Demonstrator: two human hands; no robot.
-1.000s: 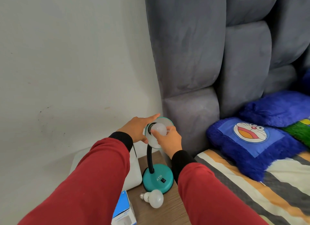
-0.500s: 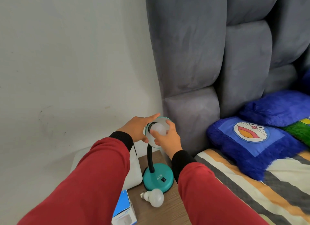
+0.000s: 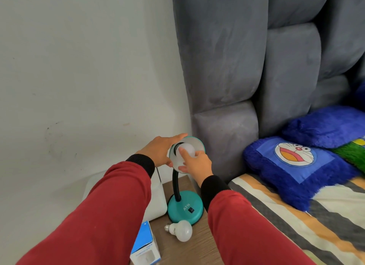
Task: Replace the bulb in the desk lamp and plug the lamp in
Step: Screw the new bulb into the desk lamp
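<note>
At far left, a bare wall [image 3: 79, 77] rises behind the wooden surface [image 3: 197, 251] you work over. A blue-and-white box [image 3: 145, 247] lies at the surface's near left edge, with a white appliance [image 3: 158, 201] just behind it, partly hidden by your left sleeve [image 3: 110, 209]. Your left hand [image 3: 160, 151] wraps the back of the lamp shade [image 3: 194, 144], fingers curled around it and one fingertip reaching along the top rim. The lamp [image 3: 185, 206] stands on its teal base, its black neck curving up to the shade, which tilts toward you. Inside the shade sits a white bulb [image 3: 188, 149], seated at the dark socket; your right hand [image 3: 197, 164] pinches it, fingertips pressed on the globe. Whether the bulb is fully screwed in cannot be told. A spare bulb [image 3: 180, 230] lies on its side on the surface just in front of the base, its screw cap pointing left. No plug or cord can be made out. To the right, a grey padded headboard [image 3: 256, 67] stands against the wall, and beyond your right sleeve [image 3: 252, 231] a striped bed [image 3: 316, 225] carries a blue cartoon pillow [image 3: 296, 166] with a plain blue pillow [image 3: 325, 126] behind it.
</note>
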